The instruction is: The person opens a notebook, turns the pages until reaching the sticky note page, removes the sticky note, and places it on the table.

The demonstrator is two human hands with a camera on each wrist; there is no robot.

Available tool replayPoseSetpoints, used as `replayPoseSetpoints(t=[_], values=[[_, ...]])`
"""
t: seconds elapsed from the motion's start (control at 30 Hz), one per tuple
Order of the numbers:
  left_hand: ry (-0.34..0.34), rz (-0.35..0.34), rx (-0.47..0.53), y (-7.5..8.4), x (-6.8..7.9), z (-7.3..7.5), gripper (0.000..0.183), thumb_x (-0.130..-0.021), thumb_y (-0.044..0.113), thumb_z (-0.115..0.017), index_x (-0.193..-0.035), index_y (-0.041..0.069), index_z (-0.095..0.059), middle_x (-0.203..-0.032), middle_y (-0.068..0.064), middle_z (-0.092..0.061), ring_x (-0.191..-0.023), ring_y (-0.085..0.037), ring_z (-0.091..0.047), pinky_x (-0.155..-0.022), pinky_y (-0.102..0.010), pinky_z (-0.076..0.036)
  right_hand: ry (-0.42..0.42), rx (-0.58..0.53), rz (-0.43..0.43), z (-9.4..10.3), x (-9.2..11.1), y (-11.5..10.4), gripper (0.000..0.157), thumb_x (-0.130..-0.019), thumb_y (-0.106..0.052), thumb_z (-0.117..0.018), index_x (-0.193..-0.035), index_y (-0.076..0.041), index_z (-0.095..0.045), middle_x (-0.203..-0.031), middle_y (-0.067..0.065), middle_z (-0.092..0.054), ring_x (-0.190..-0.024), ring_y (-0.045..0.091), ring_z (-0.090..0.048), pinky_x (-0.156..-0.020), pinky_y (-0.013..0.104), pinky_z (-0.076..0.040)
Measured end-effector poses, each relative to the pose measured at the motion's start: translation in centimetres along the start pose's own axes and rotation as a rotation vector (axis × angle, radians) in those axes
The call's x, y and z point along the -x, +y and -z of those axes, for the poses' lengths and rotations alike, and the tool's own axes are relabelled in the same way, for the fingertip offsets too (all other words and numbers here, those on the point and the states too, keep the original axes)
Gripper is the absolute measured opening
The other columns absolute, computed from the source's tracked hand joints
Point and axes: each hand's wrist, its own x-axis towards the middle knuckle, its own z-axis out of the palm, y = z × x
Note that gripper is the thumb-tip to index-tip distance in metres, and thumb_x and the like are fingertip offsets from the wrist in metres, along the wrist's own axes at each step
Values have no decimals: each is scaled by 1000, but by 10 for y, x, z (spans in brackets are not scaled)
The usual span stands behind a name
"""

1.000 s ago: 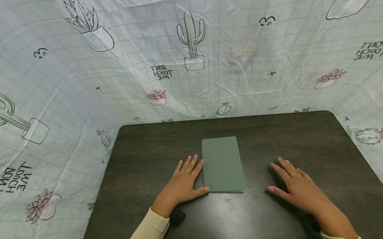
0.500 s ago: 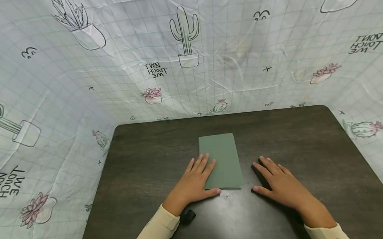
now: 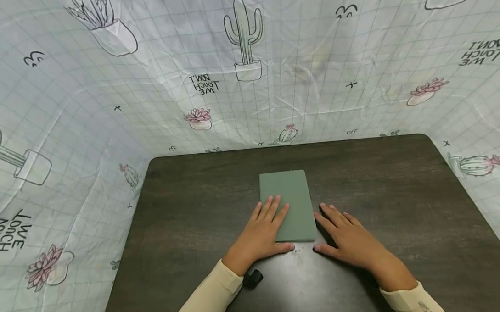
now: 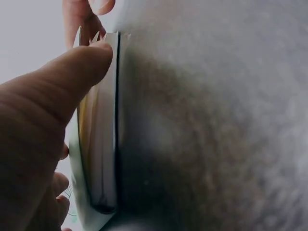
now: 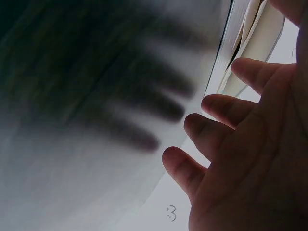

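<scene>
A green notebook (image 3: 290, 186) lies closed on the dark wooden table (image 3: 201, 194). My left hand (image 3: 259, 236) spreads its straight fingers over the notebook's lower left part, thumb just below its near edge. In the left wrist view, the page edges (image 4: 102, 144) show between the covers, slightly fanned, with the thumb (image 4: 82, 67) in front of them. To the right of the notebook is my right hand (image 3: 354, 242), fingers extended, the fingertips near its right edge. From the right wrist, the extended fingers (image 5: 207, 132) appear beside the notebook's side (image 5: 240, 43) and above the tabletop.
A pale grid-patterned cloth (image 3: 164, 62) with cactus drawings hangs behind the table and along both sides. Under the left wrist is a small black device (image 3: 253, 279). The table's far edge runs behind the notebook, with rounded corners.
The left hand has slid rightward from the notebook's left edge onto its cover. The right hand has moved left, close to the right edge. The notebook stays in place; the head view shifts slightly.
</scene>
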Motion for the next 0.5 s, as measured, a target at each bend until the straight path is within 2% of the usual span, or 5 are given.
replayPoseSetpoints(t=[0.23,0.5], values=[[32,24,-36,-1,-1,-1,112,-97,76,-61,-176,23,-1,-182,-8,10,-168,-27,8,-135,-54,-7,-15,2,11,-2,-3,-5,93,-101,-68,-64,-169,-10,-39,-177,20,-25,-162,45,-28,-123,70,-29],[118,40,-49,-2,10,7,115,-96,76,-64,-176,21,-1,-183,-8,7,-169,-26,6,-134,-54,-10,10,8,29,-4,-3,-6,91,-101,-67,-65,-169,-13,-39,-176,20,-29,-160,45,-31,-121,71,-32]])
